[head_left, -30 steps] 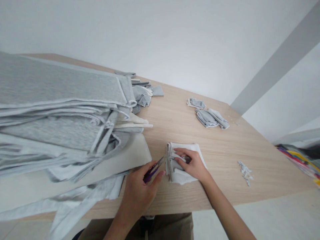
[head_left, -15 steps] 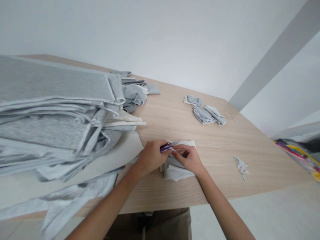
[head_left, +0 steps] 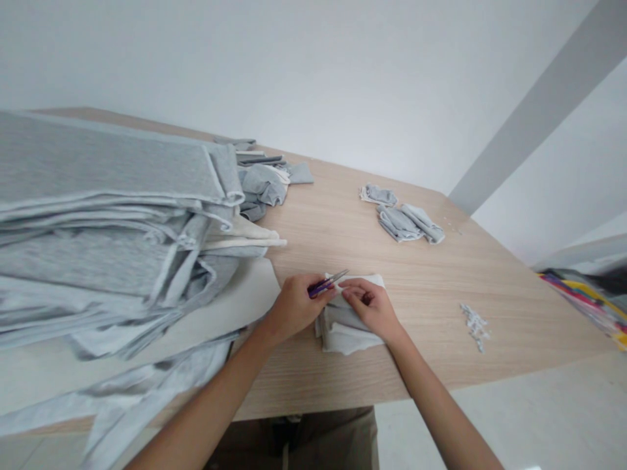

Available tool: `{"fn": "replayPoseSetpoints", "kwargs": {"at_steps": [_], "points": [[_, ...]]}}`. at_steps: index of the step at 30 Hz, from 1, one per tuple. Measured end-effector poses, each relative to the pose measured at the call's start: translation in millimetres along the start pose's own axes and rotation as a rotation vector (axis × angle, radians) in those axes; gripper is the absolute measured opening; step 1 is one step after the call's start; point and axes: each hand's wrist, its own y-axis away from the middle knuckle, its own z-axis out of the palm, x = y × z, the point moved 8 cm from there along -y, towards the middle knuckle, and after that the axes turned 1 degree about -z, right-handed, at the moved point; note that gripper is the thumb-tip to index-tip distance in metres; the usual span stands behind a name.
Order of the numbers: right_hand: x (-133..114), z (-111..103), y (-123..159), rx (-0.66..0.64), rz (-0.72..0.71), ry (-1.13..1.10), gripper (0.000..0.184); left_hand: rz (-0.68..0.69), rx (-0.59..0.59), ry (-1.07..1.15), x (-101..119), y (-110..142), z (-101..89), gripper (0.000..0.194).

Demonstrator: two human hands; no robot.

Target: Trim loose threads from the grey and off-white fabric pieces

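My left hand [head_left: 292,305] is closed around small purple-handled thread snips [head_left: 324,284], whose metal tips point right over a folded white and grey cloth piece [head_left: 343,329] on the wooden table [head_left: 343,235]. My right hand [head_left: 372,307] rests on top of that cloth piece, its fingers curled and pinching the fabric near the snip tips. Both hands meet above the cloth's upper edge.
A tall stack of grey fabric [head_left: 108,222] fills the left of the table and hangs over its front edge. Small folded grey pieces [head_left: 404,222] lie at the far right, more grey pieces [head_left: 264,179] behind the stack. Thread scraps [head_left: 474,323] lie near the right edge.
My left hand moved the snips from the cloth's left side up over its top edge. The right hand stayed on the cloth, shifting its fingers slightly toward the snips.
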Motion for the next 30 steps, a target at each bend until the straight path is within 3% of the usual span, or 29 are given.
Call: {"fn": "replayPoseSetpoints", "kwargs": {"at_steps": [10, 14, 24, 30], "points": [[-33.2, -8.2, 11.3, 0.204, -0.33, 0.392, 0.013, -0.037, 0.046, 0.055, -3.4, -0.2, 1.3, 0.027], [-34.7, -5.3, 12.5, 0.202, -0.352, 0.44, 0.007, -0.044, 0.041, 0.082, -0.9, 0.7, 2.1, 0.023], [-40.9, 0.3, 13.3, 0.078, -0.356, 0.429, 0.015, -0.031, -0.019, 0.178, 3.0, 2.4, 5.4, 0.017], [-47.8, -7.6, 22.7, 0.274, -0.455, 0.481, 0.027, -0.013, -0.02, 0.168, 1.4, 3.6, 5.7, 0.02]]}}
